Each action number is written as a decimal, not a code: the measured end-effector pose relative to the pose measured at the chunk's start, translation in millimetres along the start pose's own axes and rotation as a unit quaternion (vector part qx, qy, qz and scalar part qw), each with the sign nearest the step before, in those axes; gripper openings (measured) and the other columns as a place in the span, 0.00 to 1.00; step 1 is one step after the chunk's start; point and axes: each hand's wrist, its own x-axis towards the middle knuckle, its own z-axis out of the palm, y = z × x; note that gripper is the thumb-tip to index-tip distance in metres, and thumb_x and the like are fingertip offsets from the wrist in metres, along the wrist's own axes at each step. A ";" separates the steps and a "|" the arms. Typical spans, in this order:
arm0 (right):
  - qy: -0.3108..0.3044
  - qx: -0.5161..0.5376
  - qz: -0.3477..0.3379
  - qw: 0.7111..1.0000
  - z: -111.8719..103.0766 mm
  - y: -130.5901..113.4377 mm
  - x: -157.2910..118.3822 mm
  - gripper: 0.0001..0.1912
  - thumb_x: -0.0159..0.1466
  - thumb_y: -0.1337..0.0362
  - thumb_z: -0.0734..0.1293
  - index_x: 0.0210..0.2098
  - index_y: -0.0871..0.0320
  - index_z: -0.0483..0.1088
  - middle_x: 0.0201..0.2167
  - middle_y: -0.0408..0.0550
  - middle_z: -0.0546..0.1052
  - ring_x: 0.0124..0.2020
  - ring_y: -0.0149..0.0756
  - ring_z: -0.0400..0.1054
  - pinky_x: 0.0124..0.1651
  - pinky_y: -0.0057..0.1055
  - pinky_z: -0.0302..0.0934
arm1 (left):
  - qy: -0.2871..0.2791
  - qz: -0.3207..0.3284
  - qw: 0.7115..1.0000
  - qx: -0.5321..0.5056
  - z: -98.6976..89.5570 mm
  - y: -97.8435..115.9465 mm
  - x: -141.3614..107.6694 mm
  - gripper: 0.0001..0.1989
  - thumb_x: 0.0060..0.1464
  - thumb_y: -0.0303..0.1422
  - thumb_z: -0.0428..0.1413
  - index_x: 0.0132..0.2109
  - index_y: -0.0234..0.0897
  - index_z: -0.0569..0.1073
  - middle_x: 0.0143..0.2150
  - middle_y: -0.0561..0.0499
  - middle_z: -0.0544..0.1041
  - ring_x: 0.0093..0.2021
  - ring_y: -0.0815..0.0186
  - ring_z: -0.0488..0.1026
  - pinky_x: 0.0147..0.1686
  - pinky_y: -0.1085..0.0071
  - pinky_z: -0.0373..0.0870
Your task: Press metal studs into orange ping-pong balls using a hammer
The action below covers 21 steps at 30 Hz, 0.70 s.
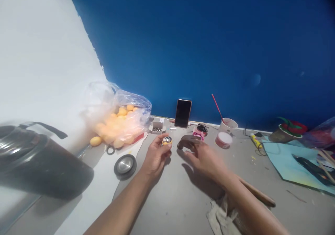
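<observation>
My left hand (156, 154) pinches a small yellow ball (167, 141) with shiny silver beads covering its top. To the right, my right hand (206, 156) hovers over the table, palm down, its fingers apart and the foremost one dark. Nothing shows between those fingers. Just beyond them are a pink-ribboned item (199, 134) and a glossy black bumpy object (202, 128). Behind the left hand, a small open box (157, 127) contains shiny silver bits. A pink-and-white round tub (223, 139) stands right of the right hand.
A phone (183, 113) leans against the blue wall. A plastic bag of yellow balls (121, 113), a round lid (125, 166) and a large dark bottle (44, 161) occupy the left. Rightward are a paper cup (228, 124) with a red stick, a cloth (222, 215) and a light-blue board (285, 158).
</observation>
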 end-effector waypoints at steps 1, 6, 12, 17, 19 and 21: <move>0.040 -0.007 -0.009 0.999 0.2 1.9 -0.5 0.16 0.71 0.57 0.63 0.51 0.56 0.77 0.41 0.54 0.82 0.37 0.42 0.76 0.38 0.31 0.60 | 0.000 -0.002 1.000 -0.001 0.1 0.0 -0.2 0.29 0.37 0.29 0.74 0.49 0.38 0.75 0.33 0.58 0.74 0.26 0.76 0.68 0.28 0.78 0.65; 0.225 -0.059 -0.064 0.971 2.3 7.6 -3.8 0.15 0.69 0.59 0.64 0.48 0.54 0.79 0.34 0.53 0.83 0.30 0.44 0.75 0.32 0.33 0.62 | -0.003 0.002 1.000 -0.004 -0.8 -3.9 -0.5 0.30 0.38 0.30 0.75 0.49 0.38 0.73 0.31 0.58 0.75 0.26 0.74 0.70 0.31 0.75 0.68; 0.303 -0.065 -0.119 0.943 0.5 -0.9 -11.7 0.14 0.69 0.58 0.64 0.47 0.55 0.80 0.33 0.53 0.84 0.29 0.42 0.75 0.31 0.31 0.62 | -0.020 -0.010 1.000 0.011 -0.6 -6.8 -2.8 0.26 0.39 0.30 0.75 0.46 0.35 0.75 0.30 0.56 0.76 0.26 0.73 0.71 0.31 0.74 0.68; 0.295 -0.070 -0.134 0.943 1.9 -2.4 -11.7 0.13 0.70 0.60 0.64 0.46 0.53 0.80 0.30 0.51 0.83 0.27 0.41 0.75 0.29 0.31 0.60 | -0.066 -0.029 0.997 0.007 -2.4 -9.3 -3.0 0.28 0.42 0.32 0.75 0.51 0.34 0.78 0.31 0.53 0.77 0.30 0.71 0.73 0.34 0.74 0.70; 0.309 -0.066 -0.137 0.939 -0.2 -0.4 -10.7 0.14 0.70 0.60 0.63 0.46 0.54 0.80 0.30 0.51 0.83 0.27 0.41 0.75 0.29 0.31 0.60 | -0.069 -0.037 0.997 -0.006 -2.5 -8.9 -3.1 0.28 0.43 0.33 0.75 0.52 0.34 0.78 0.33 0.52 0.77 0.32 0.70 0.74 0.35 0.74 0.70; 0.330 -0.066 -0.134 0.932 -3.1 1.6 -10.0 0.15 0.70 0.59 0.63 0.47 0.55 0.80 0.32 0.52 0.84 0.28 0.42 0.76 0.29 0.31 0.60 | -0.068 -0.049 0.996 -0.021 -1.7 -7.8 -3.7 0.28 0.44 0.32 0.75 0.52 0.35 0.78 0.35 0.51 0.76 0.33 0.71 0.73 0.35 0.74 0.70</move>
